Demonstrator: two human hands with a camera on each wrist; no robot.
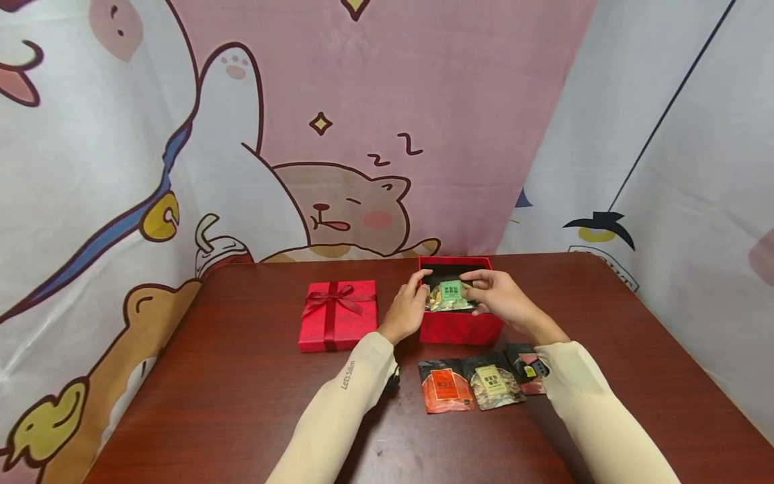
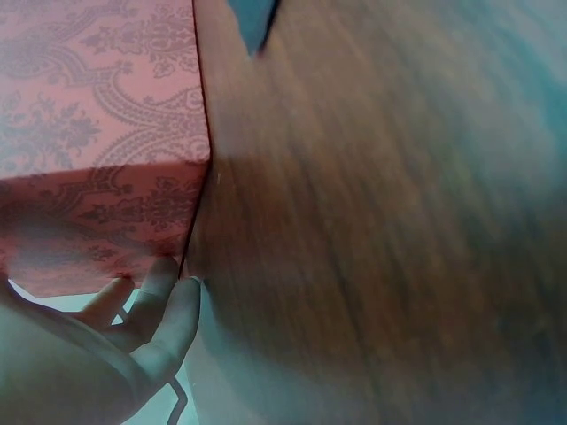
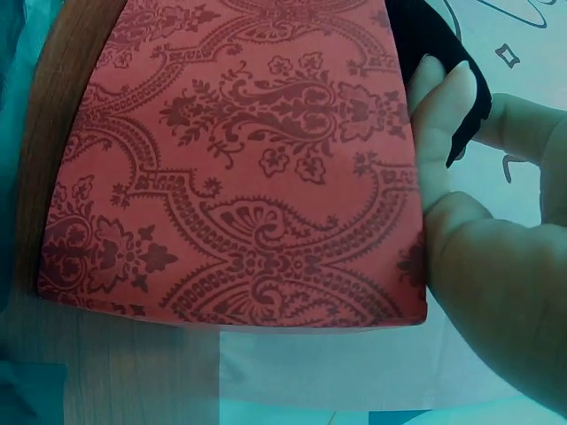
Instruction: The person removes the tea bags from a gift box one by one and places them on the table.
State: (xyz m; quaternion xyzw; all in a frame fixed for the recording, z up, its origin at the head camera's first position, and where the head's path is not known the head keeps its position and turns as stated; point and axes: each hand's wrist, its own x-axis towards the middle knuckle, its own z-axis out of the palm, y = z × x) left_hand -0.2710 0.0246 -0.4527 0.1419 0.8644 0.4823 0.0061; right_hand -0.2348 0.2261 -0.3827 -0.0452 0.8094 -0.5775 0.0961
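Note:
A red box (image 1: 461, 329) stands uncovered, its dark inside showing. At its mouth a packet with a green label (image 1: 451, 290) lies between the two hands. My right hand (image 1: 506, 299) pinches the packet's right side; in the right wrist view, the fingers of that hand (image 3: 496, 257) hold a black edge (image 3: 425, 35) beside the patterned red box wall (image 3: 257, 177). At the box's left side is my left hand (image 1: 406, 310), fingers extended. The left wrist view shows this hand (image 2: 97, 354) with its fingers along the red box wall (image 2: 106, 204); its thumb is hidden there.
A red lid with a ribbon bow (image 1: 316, 329) lies left of the box. In front of the box lie a packet with a red label (image 1: 445, 384), one with a yellow-green label (image 1: 491, 380) and a dark one (image 1: 532, 384) partly under the right wrist. A patterned curtain hangs behind the table.

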